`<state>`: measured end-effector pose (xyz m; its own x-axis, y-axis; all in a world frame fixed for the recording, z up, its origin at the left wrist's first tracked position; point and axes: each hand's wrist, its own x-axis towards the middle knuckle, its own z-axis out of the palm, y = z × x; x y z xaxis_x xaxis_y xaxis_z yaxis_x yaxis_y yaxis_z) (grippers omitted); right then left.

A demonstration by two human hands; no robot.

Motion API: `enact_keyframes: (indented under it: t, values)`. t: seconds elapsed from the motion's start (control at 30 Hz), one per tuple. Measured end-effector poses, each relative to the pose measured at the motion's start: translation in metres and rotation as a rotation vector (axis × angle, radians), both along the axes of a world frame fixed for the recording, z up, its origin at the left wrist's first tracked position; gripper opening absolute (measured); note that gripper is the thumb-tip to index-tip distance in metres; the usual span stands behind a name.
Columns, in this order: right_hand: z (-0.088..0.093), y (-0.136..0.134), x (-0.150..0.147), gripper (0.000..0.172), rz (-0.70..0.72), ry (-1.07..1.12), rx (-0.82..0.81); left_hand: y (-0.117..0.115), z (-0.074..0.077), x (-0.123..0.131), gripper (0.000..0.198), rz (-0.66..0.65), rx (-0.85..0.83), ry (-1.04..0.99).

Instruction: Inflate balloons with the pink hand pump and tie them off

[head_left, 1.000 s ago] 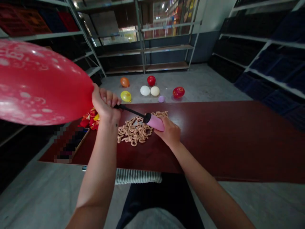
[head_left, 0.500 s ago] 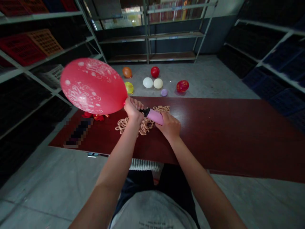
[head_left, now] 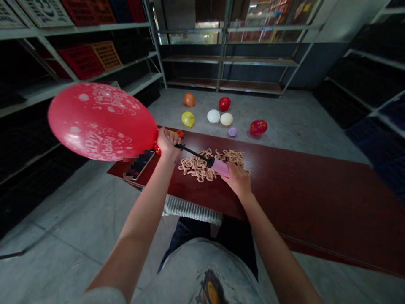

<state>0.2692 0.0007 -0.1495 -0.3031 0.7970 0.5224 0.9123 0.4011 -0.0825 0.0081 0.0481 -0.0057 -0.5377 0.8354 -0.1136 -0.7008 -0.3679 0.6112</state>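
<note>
A large red balloon [head_left: 101, 122] with white birthday print is inflated on the left. My left hand [head_left: 168, 143] is closed around the balloon's neck where it meets the pump's nozzle end; the nozzle itself is hidden by the fingers. My right hand [head_left: 238, 179] grips the pink barrel of a balloon pump [head_left: 220, 167]. Between my hands the pump's thin black rod stands drawn out. Below the pump, a pile of tan curled pieces [head_left: 199, 169] lies on the dark red table [head_left: 300, 185].
A phone [head_left: 144, 164], partly pixelated, lies at the table's left end, near small red and orange items [head_left: 179, 134]. Several inflated balloons, among them a yellow balloon [head_left: 188, 119], rest on the floor beyond. Metal shelves [head_left: 253, 61] stand behind, and crates [head_left: 106, 55] fill shelves at left.
My hands have moved apart, drawing out the pump's black rod. The red balloon has shifted left and looks larger. The whole view has turned somewhat.
</note>
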Motion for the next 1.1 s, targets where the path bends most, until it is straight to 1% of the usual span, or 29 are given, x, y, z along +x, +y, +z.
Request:
enact_keyframes:
  t: [0.07, 0.13, 0.2, 0.3, 0.37, 0.43, 0.57, 0.63, 0.73, 0.83, 1.0, 1.1]
  values:
    - [0.000, -0.003, 0.000, 0.036, 0.012, -0.010, -0.010, -0.005, 0.005, -0.010, 0.048, 0.004, -0.002, 0.016]
    - [0.001, -0.007, 0.000, 0.038, 0.008, -0.014, -0.037, -0.010, 0.007, -0.014, 0.048, 0.005, -0.004, 0.031]
    - [0.001, -0.011, 0.002, 0.038, -0.019, -0.007, -0.073, -0.014, 0.006, -0.012, 0.048, 0.014, -0.004, 0.046]
    - [0.002, -0.014, 0.005, 0.040, -0.060, 0.017, -0.131, -0.017, 0.001, 0.000, 0.048, 0.047, -0.030, 0.057]
    - [0.002, -0.014, 0.006, 0.043, -0.070, 0.022, -0.166, -0.017, -0.004, 0.013, 0.048, 0.054, -0.040, 0.053]
    - [0.002, -0.013, 0.006, 0.046, -0.068, 0.021, -0.182, -0.017, -0.012, 0.031, 0.048, 0.035, -0.029, 0.046]
    - [0.002, -0.011, 0.007, 0.048, -0.075, 0.034, -0.186, -0.015, -0.034, 0.079, 0.051, -0.022, -0.007, 0.020]
    - [0.002, -0.011, 0.007, 0.049, -0.099, 0.041, -0.189, -0.013, -0.044, 0.101, 0.051, -0.033, -0.027, -0.004]
    - [0.002, -0.011, 0.007, 0.049, -0.134, 0.037, -0.181, -0.011, -0.052, 0.117, 0.051, -0.022, -0.058, -0.022]
    - [0.003, -0.010, 0.005, 0.048, -0.118, 0.022, -0.180, -0.011, -0.051, 0.114, 0.049, -0.015, -0.083, -0.011]
    - [0.002, -0.009, 0.001, 0.045, -0.069, -0.008, -0.171, -0.018, -0.050, 0.094, 0.046, -0.017, -0.132, 0.047]
    - [0.002, -0.010, 0.001, 0.045, -0.047, -0.018, -0.162, -0.023, -0.049, 0.081, 0.044, -0.035, -0.138, 0.125]
